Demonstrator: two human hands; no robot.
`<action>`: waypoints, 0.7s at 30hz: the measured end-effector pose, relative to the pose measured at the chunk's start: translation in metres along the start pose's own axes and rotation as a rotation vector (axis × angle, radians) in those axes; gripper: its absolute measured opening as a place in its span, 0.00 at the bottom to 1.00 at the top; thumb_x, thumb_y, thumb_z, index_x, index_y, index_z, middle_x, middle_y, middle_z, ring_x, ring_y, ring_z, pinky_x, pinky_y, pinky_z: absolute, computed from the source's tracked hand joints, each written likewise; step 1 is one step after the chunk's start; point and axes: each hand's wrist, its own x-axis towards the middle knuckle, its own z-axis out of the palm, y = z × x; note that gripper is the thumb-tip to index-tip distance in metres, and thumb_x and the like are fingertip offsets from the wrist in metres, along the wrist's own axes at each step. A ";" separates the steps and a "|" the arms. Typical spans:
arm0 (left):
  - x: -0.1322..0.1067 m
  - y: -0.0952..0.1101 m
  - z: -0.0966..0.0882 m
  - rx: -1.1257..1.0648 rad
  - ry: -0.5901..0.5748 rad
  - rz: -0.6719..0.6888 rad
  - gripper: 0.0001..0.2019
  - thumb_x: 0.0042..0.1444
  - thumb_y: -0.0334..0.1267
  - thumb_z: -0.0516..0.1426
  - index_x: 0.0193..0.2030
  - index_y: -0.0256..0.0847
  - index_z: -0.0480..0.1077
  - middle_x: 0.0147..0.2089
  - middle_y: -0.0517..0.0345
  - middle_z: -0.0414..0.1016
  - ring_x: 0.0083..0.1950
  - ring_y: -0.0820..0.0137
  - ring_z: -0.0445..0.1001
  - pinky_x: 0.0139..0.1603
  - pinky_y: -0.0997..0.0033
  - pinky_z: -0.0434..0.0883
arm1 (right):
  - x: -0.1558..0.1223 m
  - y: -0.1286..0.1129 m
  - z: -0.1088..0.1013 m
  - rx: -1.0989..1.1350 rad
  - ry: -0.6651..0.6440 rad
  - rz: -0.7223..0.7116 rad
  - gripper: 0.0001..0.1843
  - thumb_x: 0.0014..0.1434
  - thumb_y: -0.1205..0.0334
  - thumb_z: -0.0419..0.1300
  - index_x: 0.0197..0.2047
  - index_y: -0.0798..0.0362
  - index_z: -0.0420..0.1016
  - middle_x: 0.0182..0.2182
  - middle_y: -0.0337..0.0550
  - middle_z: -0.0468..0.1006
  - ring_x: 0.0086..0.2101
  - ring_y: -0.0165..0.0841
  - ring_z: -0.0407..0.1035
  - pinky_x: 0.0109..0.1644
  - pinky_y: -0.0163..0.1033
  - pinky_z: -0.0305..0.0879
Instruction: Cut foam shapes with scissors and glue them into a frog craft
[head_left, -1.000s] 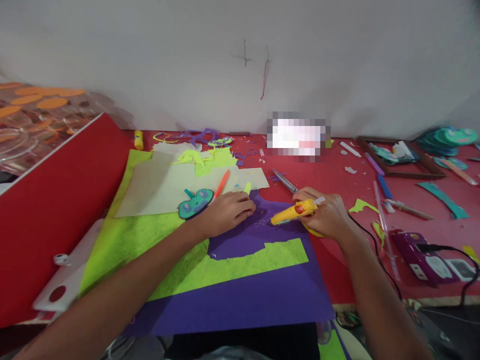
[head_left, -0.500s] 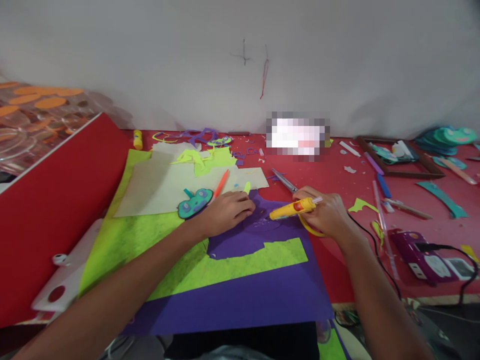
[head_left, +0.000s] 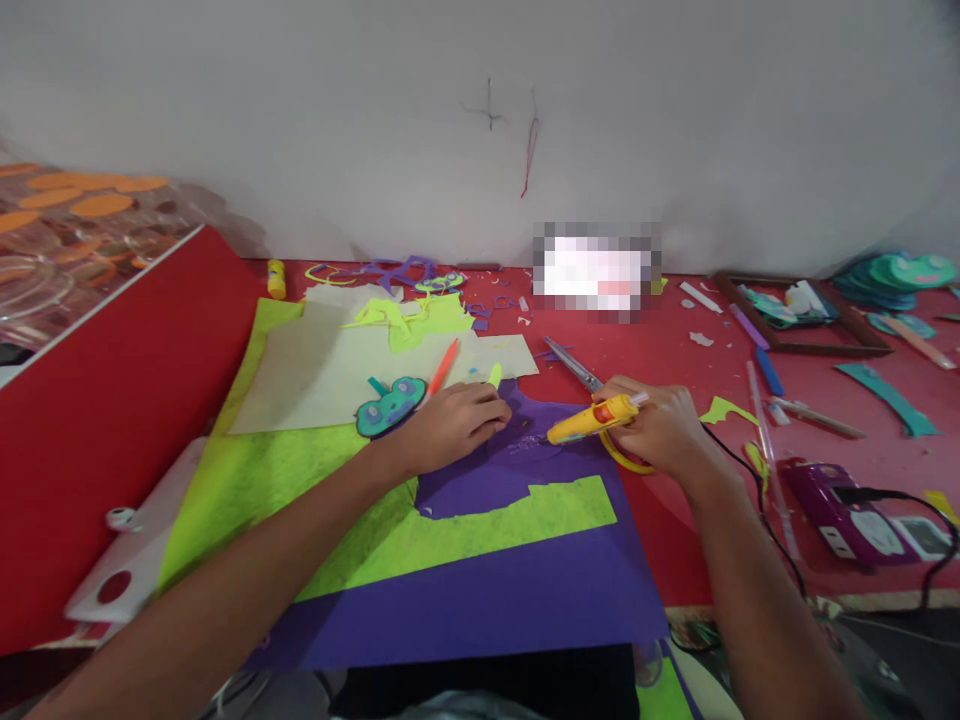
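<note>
My right hand is closed around a yellow hot glue gun, its nozzle pointing left, close over a purple foam cutout. Clear squiggles of glue show on that cutout. Curled fingers of my left hand press on the cutout's left side, partly hiding it; a lime strip sticks out behind them. Beneath the right hand are scissors with yellow handles, blades pointing away. By the left wrist lies a teal foam face, with an orange pen beside it.
Purple and lime sheets lie beneath my arms. A red board slants up at left. On the right are a brown frame, a teal strip and a magenta device with a black cable. Foam scraps line the wall.
My right hand and the glue gun have shifted slightly right, uncovering more of the glue squiggles. The left hand stays in place.
</note>
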 end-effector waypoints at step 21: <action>0.000 0.001 -0.002 0.013 0.023 0.016 0.13 0.72 0.39 0.49 0.45 0.40 0.74 0.44 0.53 0.75 0.45 0.66 0.73 0.49 0.66 0.67 | 0.001 -0.001 -0.001 -0.020 0.119 0.057 0.12 0.57 0.62 0.61 0.45 0.49 0.80 0.42 0.42 0.84 0.34 0.36 0.77 0.30 0.37 0.59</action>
